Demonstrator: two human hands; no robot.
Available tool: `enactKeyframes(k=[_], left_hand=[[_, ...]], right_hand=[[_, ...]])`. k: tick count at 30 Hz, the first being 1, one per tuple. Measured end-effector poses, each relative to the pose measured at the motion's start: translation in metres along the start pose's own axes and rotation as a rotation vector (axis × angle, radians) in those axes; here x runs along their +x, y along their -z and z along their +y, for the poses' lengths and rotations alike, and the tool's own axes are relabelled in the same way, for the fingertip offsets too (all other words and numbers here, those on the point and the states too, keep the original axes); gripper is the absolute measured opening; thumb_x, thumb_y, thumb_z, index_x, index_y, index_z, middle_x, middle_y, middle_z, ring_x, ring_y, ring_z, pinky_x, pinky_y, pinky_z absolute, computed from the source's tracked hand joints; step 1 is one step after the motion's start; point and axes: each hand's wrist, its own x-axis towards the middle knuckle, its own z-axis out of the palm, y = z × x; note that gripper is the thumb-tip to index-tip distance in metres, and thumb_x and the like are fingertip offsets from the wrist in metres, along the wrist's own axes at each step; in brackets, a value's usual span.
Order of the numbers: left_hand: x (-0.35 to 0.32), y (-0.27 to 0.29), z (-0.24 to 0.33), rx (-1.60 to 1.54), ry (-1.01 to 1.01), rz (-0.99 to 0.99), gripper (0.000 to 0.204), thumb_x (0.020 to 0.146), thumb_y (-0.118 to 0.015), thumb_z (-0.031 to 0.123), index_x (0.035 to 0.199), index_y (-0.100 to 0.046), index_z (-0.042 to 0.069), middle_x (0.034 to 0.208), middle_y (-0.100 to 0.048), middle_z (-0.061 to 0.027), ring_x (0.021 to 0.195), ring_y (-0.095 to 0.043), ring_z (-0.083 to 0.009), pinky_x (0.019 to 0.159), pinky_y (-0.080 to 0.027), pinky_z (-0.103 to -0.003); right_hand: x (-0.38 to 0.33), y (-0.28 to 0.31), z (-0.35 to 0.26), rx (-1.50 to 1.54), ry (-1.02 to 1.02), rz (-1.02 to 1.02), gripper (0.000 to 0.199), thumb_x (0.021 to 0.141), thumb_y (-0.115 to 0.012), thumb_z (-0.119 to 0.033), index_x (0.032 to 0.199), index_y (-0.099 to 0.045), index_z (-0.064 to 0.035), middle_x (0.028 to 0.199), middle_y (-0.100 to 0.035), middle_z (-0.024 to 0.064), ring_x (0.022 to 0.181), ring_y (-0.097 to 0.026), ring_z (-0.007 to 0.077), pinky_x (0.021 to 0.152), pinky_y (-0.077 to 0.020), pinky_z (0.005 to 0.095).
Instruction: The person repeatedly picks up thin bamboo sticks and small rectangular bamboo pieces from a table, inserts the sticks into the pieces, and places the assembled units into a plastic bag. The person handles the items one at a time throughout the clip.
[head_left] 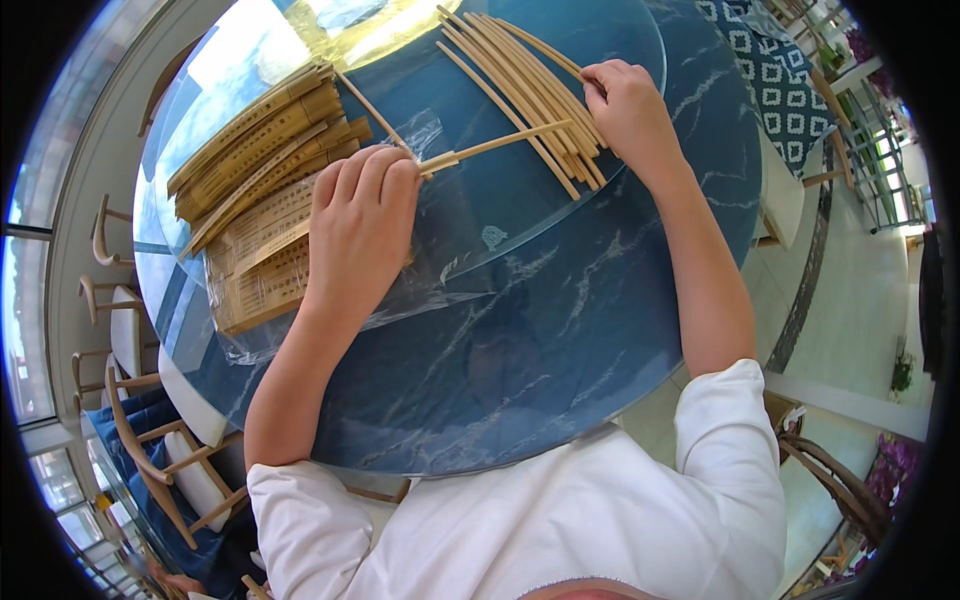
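The left hand (360,225), at centre-left of the frame, is curled into a loose fist, knuckles up, and pinches the near end of a pair of bare bamboo chopsticks (495,147) between its fingertips. The pair's long axis runs from that hand up and to the right, nearly level, and its far tip ends just short of the right hand (630,110). A clear plastic wrapper (425,130) lies crumpled just above the fist, with another single stick (370,105) slanting away toward the upper left.

The right hand, at upper centre-right, is bent downward with its fingers closed over the top ends of a fan of loose chopsticks (530,90); it presses or grips them (which of the two cannot be made out from here). Those sticks lie steeply, from upper left down to lower right, so the held pair crosses them almost at right angles and meets the fan near its lower end. The right hand is therefore the nearer one to the fan, the left the nearer one to the wrapped supply.

That supply, a stack of paper-sleeved chopsticks (260,150) partly in a clear bag (250,300), sits left of the left hand. Everything rests on a round glass turntable (560,210) set upon the blue marbled counter (560,340).
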Motion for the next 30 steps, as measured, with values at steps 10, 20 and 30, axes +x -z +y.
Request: enactKeyframes(k=[10,20,30], left_hand=[[0.0,-0.001,-0.002,0.081,-0.041,0.0,0.014,0.097,-0.069,0.011,0.109,-0.061,0.009,0.115,-0.066,-0.0025,0.118,-0.064,-0.0209,0.103,-0.048,-0.039],[-0.001,0.001,0.001,0.065,-0.001,0.02,0.018,0.098,-0.075,0.012,0.108,-0.06,0.011,0.116,-0.068,-0.0021,0.116,-0.066,-0.0228,0.101,-0.048,-0.04],[-0.004,-0.002,0.001,0.082,-0.015,0.054,0.017,0.097,-0.074,0.012,0.106,-0.06,0.01,0.11,-0.064,-0.0016,0.112,-0.066,-0.0205,0.092,-0.051,-0.036]], right_hand=[[-0.014,0.006,-0.052,0.179,-0.046,-0.07,0.045,0.115,-0.049,-0.038,0.121,-0.075,-0.0003,0.132,-0.073,0.0231,0.133,-0.062,0.0433,0.113,-0.0491,0.0492],[-0.007,0.034,-0.054,0.14,0.016,-0.025,0.037,0.11,-0.06,-0.032,0.107,-0.073,0.0029,0.134,-0.071,0.0255,0.137,-0.061,0.0413,0.12,-0.0445,0.0492],[-0.03,0.044,-0.096,-0.146,0.081,-0.045,0.036,0.108,-0.065,-0.034,0.107,-0.071,0.0018,0.132,-0.072,0.0227,0.134,-0.064,0.0386,0.115,-0.0469,0.06]])
